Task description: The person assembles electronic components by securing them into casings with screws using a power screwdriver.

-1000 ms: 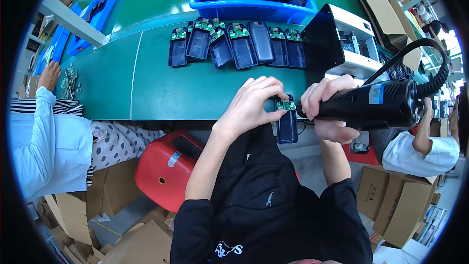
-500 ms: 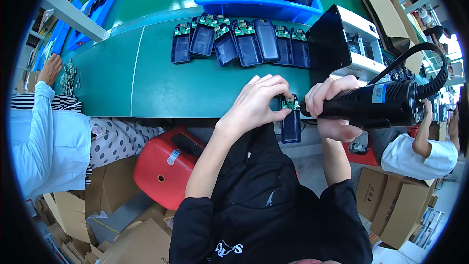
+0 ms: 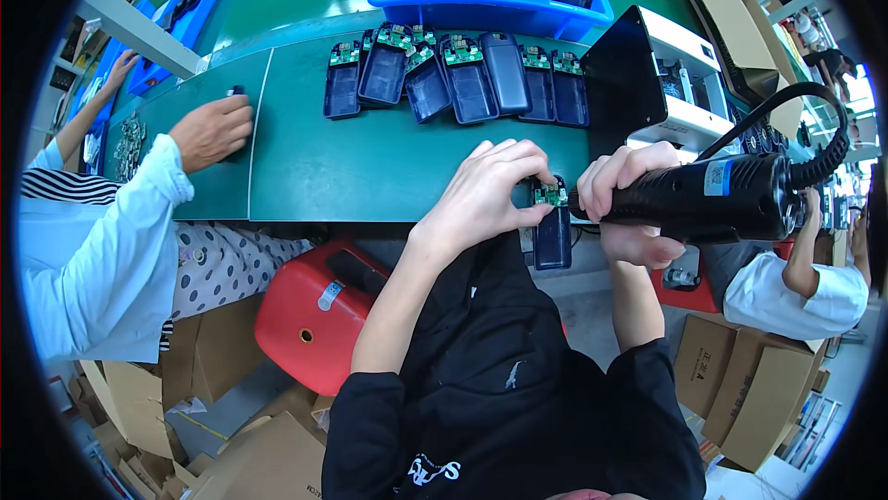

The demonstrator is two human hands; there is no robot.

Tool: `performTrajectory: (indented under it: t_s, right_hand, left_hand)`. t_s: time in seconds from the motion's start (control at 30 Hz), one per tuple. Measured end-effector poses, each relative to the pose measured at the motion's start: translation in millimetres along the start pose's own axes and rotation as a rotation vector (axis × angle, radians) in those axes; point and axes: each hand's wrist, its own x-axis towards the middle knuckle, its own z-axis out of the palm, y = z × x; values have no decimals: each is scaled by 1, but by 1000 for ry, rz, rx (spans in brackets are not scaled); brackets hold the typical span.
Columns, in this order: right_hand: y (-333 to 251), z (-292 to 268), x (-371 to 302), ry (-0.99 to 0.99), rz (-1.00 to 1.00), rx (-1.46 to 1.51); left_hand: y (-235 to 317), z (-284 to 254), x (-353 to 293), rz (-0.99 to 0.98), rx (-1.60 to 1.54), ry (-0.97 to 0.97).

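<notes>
At the table's front edge, my left hand (image 3: 488,187) pinches a dark blue plastic housing (image 3: 552,243) between thumb and fingers. A small green circuit board (image 3: 549,193) sits in the housing's far end, and its near end sticks out past the edge. My right hand (image 3: 622,187) is wrapped round a thick black electric screwdriver (image 3: 735,195), held nearly level. Its tip end points left at the circuit board; my fingers hide whether it touches.
Several similar housings (image 3: 474,98) lie in a row beyond my hands, before a blue bin (image 3: 490,17) full of more. A black-and-white machine (image 3: 684,65) stands right. A co-worker's hand (image 3: 215,133) reaches over the table at left. A red stool (image 3: 305,320) is below.
The co-worker at left has brought a hand onto the table with a small dark thing near its fingertips; the other hand has moved up. My hands, housing and screwdriver have hardly moved.
</notes>
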Motion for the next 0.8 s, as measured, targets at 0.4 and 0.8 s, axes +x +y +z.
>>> performTrajectory:
  t_s: [0.4, 0.8]
  right_hand:
    - [9, 4, 1, 1, -30, 5]
    - [7, 9, -1, 55, 110, 30]
  left_hand:
    - [-2, 2, 3, -47, -214, -6]
    - [0, -4, 5, -33, -253, -78]
